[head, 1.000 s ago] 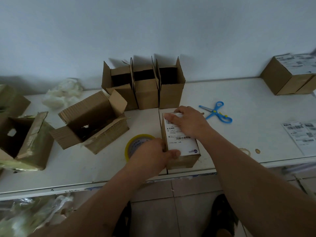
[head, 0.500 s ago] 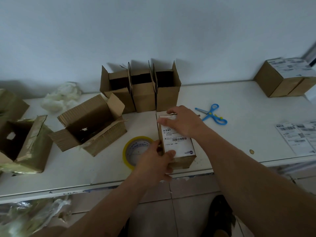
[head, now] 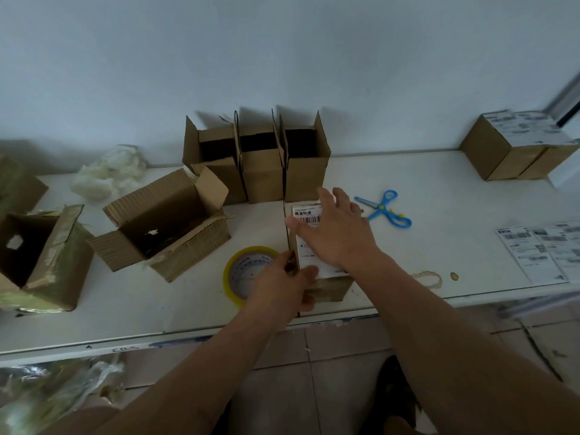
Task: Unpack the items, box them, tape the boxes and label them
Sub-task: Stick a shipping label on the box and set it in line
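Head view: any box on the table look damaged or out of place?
Yes. The brown cardboard box lying on its side left of the yellow tape roll has a ragged hole in its inner wall. The tape-covered box at the left edge also shows a hole. The labelled box under both hands looks intact.

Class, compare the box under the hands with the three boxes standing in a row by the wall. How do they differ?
The held box is closed; the three boxes have flaps up and dark open tops.
The held box carries a white label; the three show bare cardboard.
The left hand grips the held box with the right hand flat on top; the three stand untouched.
All are brown cardboard.
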